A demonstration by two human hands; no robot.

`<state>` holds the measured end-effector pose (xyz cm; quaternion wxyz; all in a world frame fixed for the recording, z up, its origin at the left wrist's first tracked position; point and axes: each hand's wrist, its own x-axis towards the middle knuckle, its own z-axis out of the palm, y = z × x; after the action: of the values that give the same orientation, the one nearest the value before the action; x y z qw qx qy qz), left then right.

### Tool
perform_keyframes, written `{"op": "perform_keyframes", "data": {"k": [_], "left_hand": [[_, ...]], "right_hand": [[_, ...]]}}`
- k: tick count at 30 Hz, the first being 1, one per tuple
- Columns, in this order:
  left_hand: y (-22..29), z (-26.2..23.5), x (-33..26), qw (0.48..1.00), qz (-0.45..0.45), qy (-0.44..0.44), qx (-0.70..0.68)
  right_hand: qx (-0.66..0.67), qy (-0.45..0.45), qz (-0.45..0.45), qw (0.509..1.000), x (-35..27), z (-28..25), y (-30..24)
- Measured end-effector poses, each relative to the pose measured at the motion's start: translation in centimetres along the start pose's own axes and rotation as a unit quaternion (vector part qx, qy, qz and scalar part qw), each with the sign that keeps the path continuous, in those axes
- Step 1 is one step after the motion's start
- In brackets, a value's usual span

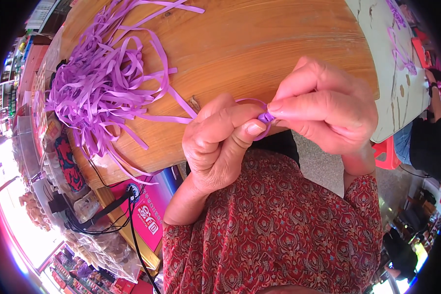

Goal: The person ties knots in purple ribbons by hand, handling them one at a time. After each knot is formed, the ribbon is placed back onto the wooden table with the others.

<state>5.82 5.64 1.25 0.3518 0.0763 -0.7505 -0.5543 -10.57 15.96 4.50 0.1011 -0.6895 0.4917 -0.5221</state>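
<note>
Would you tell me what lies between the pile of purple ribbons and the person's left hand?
In the head view, bare wooden table, crossed by one ribbon strip running from the ribbon pile to the left hand.

Counted around the wooden table [259,44]: one such table; two hands above its near edge, the left hand [220,144] and the right hand [323,105]; one purple ribbon loop [259,117] pinched between them; one heap of purple ribbon strips [98,88] on its left part, too tangled to number; one white table [402,73] just right of it; one red stool [388,153] beyond its right corner.
</note>
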Motion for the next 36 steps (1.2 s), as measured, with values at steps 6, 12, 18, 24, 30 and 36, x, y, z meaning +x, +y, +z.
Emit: {"op": "perform_keyframes", "data": {"k": [6, 12, 18, 24, 30, 36], "left_hand": [[0.3, -0.4, 0.0, 0.999, 0.004, 0.0, 0.036], [0.1, -0.2, -0.4, 0.995, 0.043, 0.015, 0.085], [-0.3, 0.3, -0.4, 0.988, 0.089, 0.037, 0.123], [-0.4, 0.5, -0.5, 0.982, 0.121, 0.043, 0.14], [-0.4, 0.6, -0.7, 0.973, 0.149, 0.046, 0.17], [0.7, -0.1, -0.5, 0.97, 0.124, 0.009, 0.209]], "right_hand": [[-0.024, 0.001, -0.02, 1.0, 0.0, 0.4, -0.2], [-0.005, -0.012, -0.006, 1.0, 0.1, 0.3, -0.2], [-0.019, -0.021, 0.015, 0.999, 0.1, 0.0, -0.6], [-0.06, -0.031, 0.012, 0.998, 0.1, -0.1, -1.0], [-0.069, -0.055, 0.034, 0.996, 0.4, -0.3, -1.5], [-0.068, -0.099, 0.033, 0.992, 0.8, -0.8, -1.6]]}}
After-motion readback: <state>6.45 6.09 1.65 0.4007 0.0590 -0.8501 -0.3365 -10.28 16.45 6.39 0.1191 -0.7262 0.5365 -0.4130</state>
